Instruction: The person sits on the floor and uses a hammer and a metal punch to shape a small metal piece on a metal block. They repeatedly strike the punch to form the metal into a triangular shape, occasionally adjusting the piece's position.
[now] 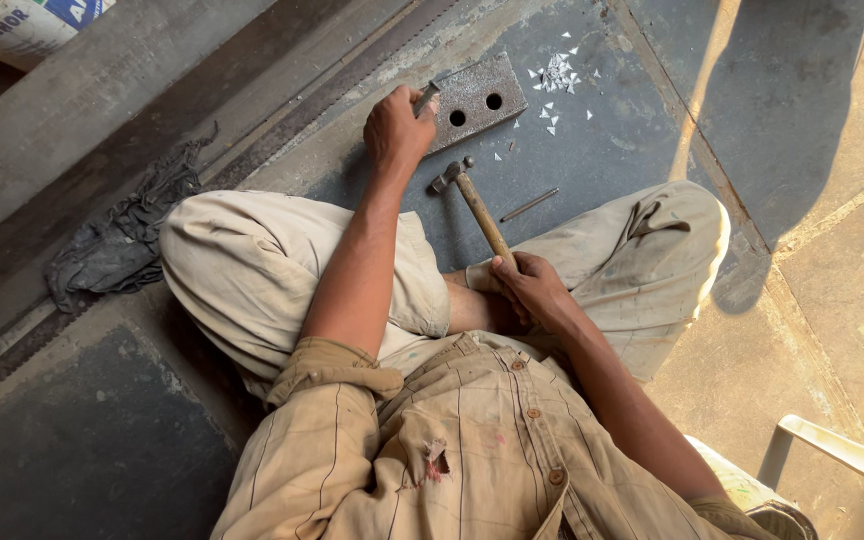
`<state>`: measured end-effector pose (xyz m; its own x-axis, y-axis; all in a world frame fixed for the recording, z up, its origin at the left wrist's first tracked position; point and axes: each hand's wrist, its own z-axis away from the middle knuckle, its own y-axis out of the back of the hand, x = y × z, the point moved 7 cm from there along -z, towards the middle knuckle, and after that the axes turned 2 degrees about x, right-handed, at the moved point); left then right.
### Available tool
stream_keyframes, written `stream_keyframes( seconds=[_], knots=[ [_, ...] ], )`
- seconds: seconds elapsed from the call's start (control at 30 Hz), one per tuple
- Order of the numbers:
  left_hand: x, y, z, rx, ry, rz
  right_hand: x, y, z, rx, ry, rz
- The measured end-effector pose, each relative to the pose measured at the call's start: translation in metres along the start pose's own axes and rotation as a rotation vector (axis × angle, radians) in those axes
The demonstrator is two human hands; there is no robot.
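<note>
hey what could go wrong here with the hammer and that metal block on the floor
The left hand holds a short metal tool against the holed metal block, so a stray blow from the hammer in the right hand could hit fingers. The small white chips beside the block look sharp and could fly up.

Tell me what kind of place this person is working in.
Probably a small metalworking shop floor. A thick steel plate with two holes lies on the ground, small metal scraps lie beside it, and the right hand holds a hammer.
</note>
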<state>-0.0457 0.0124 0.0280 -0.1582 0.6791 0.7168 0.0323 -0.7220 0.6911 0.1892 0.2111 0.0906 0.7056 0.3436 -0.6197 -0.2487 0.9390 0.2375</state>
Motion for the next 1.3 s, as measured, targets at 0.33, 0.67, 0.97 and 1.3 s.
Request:
stream_keyframes(
  seconds=[0.33, 0.67, 0.97, 1.3],
  knots=[
    [0.023, 0.004, 0.066, -0.311, -0.120, 0.347, -0.053, 0.032, -0.038, 0.299, 0.518, -0.021],
    [0.025, -0.020, 0.116, -0.481, -0.045, 0.521, 0.004, 0.010, -0.110, 0.022, 0.390, -0.643],
    [0.012, -0.049, 0.117, -0.654, 0.257, 0.737, 0.010, 0.008, -0.110, -0.158, 0.272, -0.840],
    [0.013, -0.042, 0.118, -0.484, 0.168, 0.512, -0.008, 0.022, -0.095, 0.311, 0.581, -0.295]
  ],
)
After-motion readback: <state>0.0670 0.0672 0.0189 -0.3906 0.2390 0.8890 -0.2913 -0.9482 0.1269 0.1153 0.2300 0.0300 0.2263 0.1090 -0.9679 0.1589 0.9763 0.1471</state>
